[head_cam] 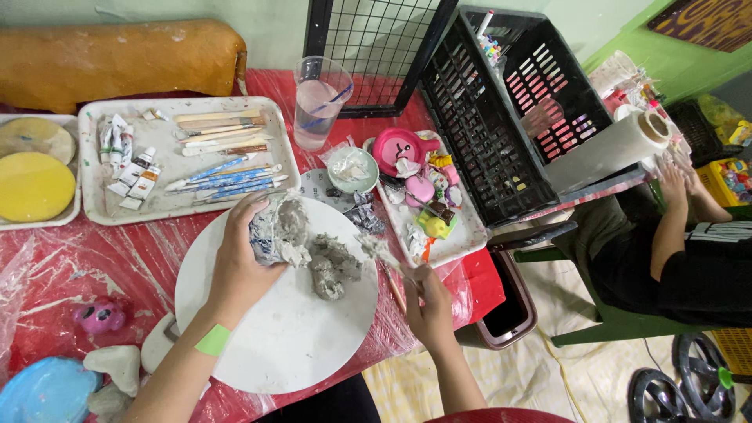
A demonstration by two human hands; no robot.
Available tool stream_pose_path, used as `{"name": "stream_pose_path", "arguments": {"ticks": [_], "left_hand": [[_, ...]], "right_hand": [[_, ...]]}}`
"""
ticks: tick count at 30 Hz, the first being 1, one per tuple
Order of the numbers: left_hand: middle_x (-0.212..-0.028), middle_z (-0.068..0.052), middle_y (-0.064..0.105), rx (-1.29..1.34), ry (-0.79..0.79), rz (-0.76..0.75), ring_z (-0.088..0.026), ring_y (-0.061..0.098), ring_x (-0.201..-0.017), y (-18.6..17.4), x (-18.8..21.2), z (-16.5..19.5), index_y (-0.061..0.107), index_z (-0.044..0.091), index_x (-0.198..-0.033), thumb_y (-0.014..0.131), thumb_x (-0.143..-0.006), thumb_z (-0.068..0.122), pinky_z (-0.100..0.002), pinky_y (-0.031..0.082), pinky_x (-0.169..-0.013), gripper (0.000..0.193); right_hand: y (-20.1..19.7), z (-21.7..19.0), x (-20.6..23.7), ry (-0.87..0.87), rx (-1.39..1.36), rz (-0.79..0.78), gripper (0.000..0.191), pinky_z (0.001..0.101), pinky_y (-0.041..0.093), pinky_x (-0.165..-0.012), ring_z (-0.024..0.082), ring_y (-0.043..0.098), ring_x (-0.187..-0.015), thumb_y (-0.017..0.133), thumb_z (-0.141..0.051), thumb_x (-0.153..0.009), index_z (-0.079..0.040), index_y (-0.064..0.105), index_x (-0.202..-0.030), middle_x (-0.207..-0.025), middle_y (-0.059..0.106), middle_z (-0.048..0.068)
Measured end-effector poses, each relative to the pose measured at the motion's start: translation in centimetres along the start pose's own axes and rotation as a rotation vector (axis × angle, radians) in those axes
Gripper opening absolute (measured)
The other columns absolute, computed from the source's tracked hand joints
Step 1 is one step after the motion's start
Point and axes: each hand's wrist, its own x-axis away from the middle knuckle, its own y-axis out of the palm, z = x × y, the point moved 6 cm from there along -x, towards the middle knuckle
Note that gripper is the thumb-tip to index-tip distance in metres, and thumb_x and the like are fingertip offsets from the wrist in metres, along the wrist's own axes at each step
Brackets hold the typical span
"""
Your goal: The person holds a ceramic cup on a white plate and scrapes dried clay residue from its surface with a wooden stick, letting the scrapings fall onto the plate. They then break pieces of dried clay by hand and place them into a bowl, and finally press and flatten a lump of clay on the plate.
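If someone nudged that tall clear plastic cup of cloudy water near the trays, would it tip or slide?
The tall clear plastic cup looks narrow at its base, so it would probably tip rather than slide. It seems well filled, which likely steadies it but means a spill. The crinkled red plastic table cover beneath may grip it unevenly.
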Motion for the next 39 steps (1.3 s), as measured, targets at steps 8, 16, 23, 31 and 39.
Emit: {"name": "stream_pose_path", "arguments": {"ticks": [8, 16, 23, 31, 39], "left_hand": [[-0.149, -0.016, 0.050, 0.097, -0.011, -0.011, -0.036, 0.050, -0.140, 0.3, 0.5, -1.0, 0.038, 0.009, -0.143, 0.093, -0.058, 0.007, -0.043, 0.043, -0.116, 0.101], [-0.151, -0.012, 0.049, 0.006, 0.254, -0.090, -0.037, 0.052, -0.137, 0.4, 0.1, 0.7, 0.041, 0.015, -0.140, 0.088, -0.060, 0.002, -0.043, 0.048, -0.113, 0.094], [-0.148, -0.009, 0.052, -0.018, 0.312, -0.227, -0.037, 0.057, -0.133, 0.5, 0.0, 1.8, 0.047, 0.019, -0.136, 0.084, -0.059, -0.003, -0.043, 0.053, -0.106, 0.088], [-0.148, -0.011, 0.050, 0.006, 0.422, -0.155, -0.038, 0.053, -0.137, 0.6, 0.2, 2.2, 0.045, 0.021, -0.137, 0.082, -0.059, -0.008, -0.043, 0.049, -0.106, 0.091], [-0.148, -0.008, 0.050, -0.032, 0.465, -0.238, -0.036, 0.051, -0.141, 0.4, -0.2, 2.6, 0.046, 0.023, -0.137, 0.075, -0.059, -0.015, -0.041, 0.051, -0.104, 0.092]], "right_hand": [[1.8, -5.6, -5.3, -0.107, 0.022, -0.212, 0.021, 0.0311, 0.063, -0.077, 0.023, 0.077, -0.092, 0.064, 0.004, -0.096, -0.003, 0.063, -0.116, -0.106, 0.074, 0.014], [2.9, -8.4, -6.6, -0.099, 0.249, -0.257, 0.027, 0.0348, 0.054, -0.059, 0.025, 0.069, -0.065, 0.069, -0.005, -0.095, -0.013, 0.072, -0.120, -0.095, 0.073, 0.007], [3.0, -10.4, -8.3, -0.597, 0.614, -0.195, 0.065, 0.0358, 0.047, -0.051, 0.019, 0.058, -0.059, 0.065, 0.003, -0.078, -0.020, 0.066, -0.139, -0.076, 0.053, 0.003], [4.8, -8.6, -6.8, -0.368, 0.525, -0.381, 0.060, 0.0415, 0.046, -0.044, 0.026, 0.058, -0.047, 0.065, 0.000, -0.078, -0.016, 0.066, -0.137, -0.065, 0.061, 0.007], [4.9, -6.0, -7.4, -0.075, 0.072, -0.652, 0.031, 0.0359, 0.041, -0.049, 0.023, 0.050, -0.042, 0.062, -0.010, -0.098, -0.006, 0.071, -0.128, -0.056, 0.055, 0.017]]}}
